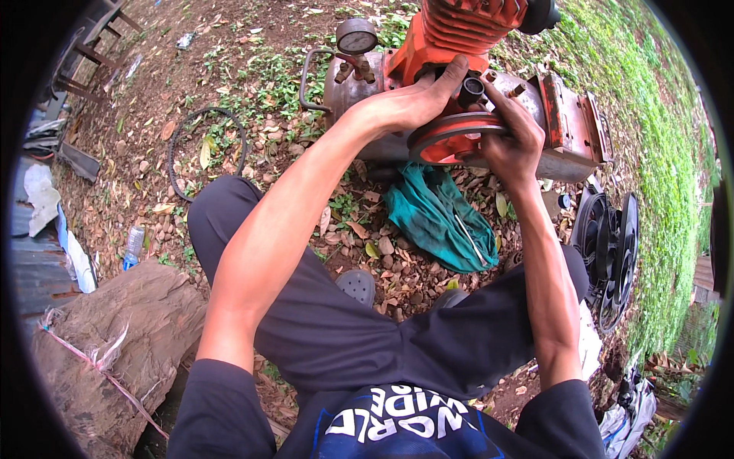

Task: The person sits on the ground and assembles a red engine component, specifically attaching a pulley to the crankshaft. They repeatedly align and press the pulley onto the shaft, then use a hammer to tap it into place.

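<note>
An orange air compressor pump (pixel 462 34) with cooling fins sits on a worn metal tank (pixel 359 83). At its near side is a grooved pulley wheel (pixel 428 136), black-rimmed with orange inside. A short dark tube (pixel 472 92) with an open end stands just above the wheel. My left hand (pixel 425 98) reaches against the pump base from the left, fingers bent beside the tube; what they grip is hidden. With its lower fingers curled at the pulley's right edge, my right hand (pixel 517 141) stretches its index finger up along the tube's right side.
A pressure gauge (pixel 356 37) rises from the tank's left end. Beneath lies a green cloth (pixel 442 218) on leafy, stony ground. A black belt (pixel 174 161) rests at left, near a plastic bottle (pixel 133 246) and large rock (pixel 122 336). Black fans (pixel 608 245) stand at right.
</note>
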### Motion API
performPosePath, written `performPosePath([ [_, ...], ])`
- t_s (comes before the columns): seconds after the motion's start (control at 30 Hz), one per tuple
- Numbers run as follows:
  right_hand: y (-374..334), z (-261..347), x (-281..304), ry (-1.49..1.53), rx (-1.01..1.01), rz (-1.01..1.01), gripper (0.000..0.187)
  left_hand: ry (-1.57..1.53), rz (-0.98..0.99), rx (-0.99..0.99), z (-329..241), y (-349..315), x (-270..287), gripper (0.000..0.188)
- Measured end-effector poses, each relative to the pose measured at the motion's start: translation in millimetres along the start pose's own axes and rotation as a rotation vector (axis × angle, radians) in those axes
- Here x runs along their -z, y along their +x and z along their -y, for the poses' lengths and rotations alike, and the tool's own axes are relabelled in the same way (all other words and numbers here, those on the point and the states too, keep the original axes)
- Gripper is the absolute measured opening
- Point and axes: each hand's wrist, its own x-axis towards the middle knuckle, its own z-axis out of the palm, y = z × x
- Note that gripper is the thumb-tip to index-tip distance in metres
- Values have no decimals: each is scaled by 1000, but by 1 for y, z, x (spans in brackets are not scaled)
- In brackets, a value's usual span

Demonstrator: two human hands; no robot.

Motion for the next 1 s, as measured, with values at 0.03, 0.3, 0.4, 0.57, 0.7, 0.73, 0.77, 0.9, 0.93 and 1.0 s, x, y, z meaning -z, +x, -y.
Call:
performPosePath([
  [0.03,0,-1,1,2,3,-6,54,-10,-5,2,-9,-7,-2,100],
  [0.3,-7,1,-4,69,-158,-39,54,-103,-138,221,-10,-29,42,114],
  [0.4,-13,-2,-10,96,-202,-51,58,-32,-221,208,-9,-39,47,104],
  [0.57,-13,0,-10,87,-183,-35,63,368,-307,-123,3,-58,10,109],
  [0.7,-13,2,-12,107,-184,-36,63,516,-399,-261,14,-61,-2,81],
  [0.73,-14,2,-12,82,-227,-15,63,508,-418,-292,16,-61,-5,75],
  [0.77,-15,2,-12,100,-226,-25,62,558,-429,-325,15,-61,-7,70],
  [0.9,-18,-1,-12,161,-217,-54,61,665,-465,-465,14,-63,-14,53],
  [0.93,-19,0,-13,173,-215,-58,60,668,-472,-501,14,-63,-15,50],
  [1.0,-20,-1,-11,181,-231,-27,59,665,-499,-567,18,-63,-18,46],
])
